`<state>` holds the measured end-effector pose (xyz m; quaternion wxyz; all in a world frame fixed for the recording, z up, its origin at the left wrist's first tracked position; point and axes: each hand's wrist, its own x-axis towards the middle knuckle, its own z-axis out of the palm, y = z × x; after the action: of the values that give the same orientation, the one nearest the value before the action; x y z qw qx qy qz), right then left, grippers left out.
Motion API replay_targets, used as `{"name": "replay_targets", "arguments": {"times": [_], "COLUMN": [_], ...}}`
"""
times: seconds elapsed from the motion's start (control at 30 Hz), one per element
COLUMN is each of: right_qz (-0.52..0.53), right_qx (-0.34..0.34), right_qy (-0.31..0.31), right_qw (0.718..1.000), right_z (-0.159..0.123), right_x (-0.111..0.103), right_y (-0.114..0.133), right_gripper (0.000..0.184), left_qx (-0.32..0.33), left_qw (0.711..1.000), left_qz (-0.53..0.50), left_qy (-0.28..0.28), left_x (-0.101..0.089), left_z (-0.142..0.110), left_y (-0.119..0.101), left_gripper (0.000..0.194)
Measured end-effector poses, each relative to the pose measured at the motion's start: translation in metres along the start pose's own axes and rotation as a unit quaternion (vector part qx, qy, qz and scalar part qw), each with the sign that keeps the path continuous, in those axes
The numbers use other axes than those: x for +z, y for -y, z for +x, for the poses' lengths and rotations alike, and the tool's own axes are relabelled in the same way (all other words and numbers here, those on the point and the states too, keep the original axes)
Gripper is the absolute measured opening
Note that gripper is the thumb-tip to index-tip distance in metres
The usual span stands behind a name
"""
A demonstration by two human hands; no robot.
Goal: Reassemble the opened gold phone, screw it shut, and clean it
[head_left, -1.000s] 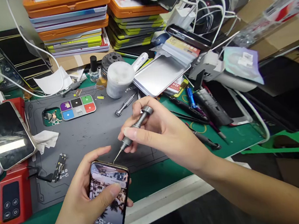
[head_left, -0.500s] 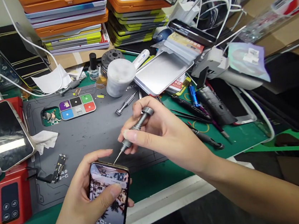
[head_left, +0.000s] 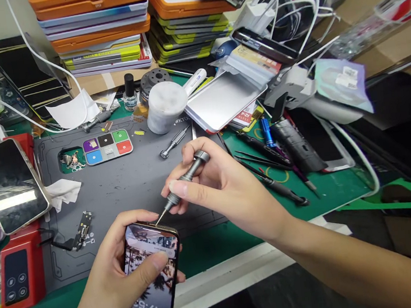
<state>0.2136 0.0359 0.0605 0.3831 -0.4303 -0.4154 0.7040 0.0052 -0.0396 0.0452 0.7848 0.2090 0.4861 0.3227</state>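
A smartphone (head_left: 151, 283) with its lock screen lit, upside down to me, is gripped in my left hand (head_left: 118, 267), thumb across the glass and fingers round the back. My right hand (head_left: 213, 187) pinches a grey precision screwdriver (head_left: 189, 173) by its knurled handle. Its thin tip meets the phone's far short edge, beside my left index fingertip. The exact spot under the tip is too small to make out. A second small screwdriver (head_left: 175, 142) lies on the grey work mat (head_left: 121, 193) beyond my right hand.
On the mat sit a small circuit part with a flex cable (head_left: 82, 231), a coloured screw tray (head_left: 108, 146) and a white-lidded jar (head_left: 166, 106). Another phone (head_left: 11, 186) rests on a red device (head_left: 21, 279) at left. Tweezers and tools (head_left: 266, 162) crowd the right; stacked cases (head_left: 99, 37) stand behind.
The screwdriver handle has dipped slightly toward the phone, its tip still at the phone's edge. My left hand keeps the same hold. The whole view has shifted a little.
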Motion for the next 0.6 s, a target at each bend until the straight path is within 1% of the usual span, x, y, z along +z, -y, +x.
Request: {"name": "replay_targets", "arguments": {"times": [0.23, 0.43, 0.6], "right_qz": [-0.001, 0.000, -0.003], "right_qx": [0.004, 0.003, -0.003], "right_qy": [-0.011, -0.017, -0.032], "right_qw": [1.000, 1.000, 0.999], "right_z": [-0.0014, -0.0024, -0.0057], "right_x": [0.0005, -0.0001, -0.0026], "right_y": [-0.0034, -0.0046, -0.0040], "right_gripper": [0.042, 0.049, 0.039], "left_qx": [0.002, 0.007, 0.001], "left_qw": [1.000, 1.000, 1.000], "left_qz": [-0.002, 0.006, 0.008], "left_qy": [-0.005, -0.005, -0.013], "left_x": [0.0003, 0.0006, 0.0013], "left_z": [-0.0002, -0.0005, -0.0007], "left_y": [0.0003, 0.0007, 0.0001], "left_gripper": [0.047, 0.044, 0.045]}}
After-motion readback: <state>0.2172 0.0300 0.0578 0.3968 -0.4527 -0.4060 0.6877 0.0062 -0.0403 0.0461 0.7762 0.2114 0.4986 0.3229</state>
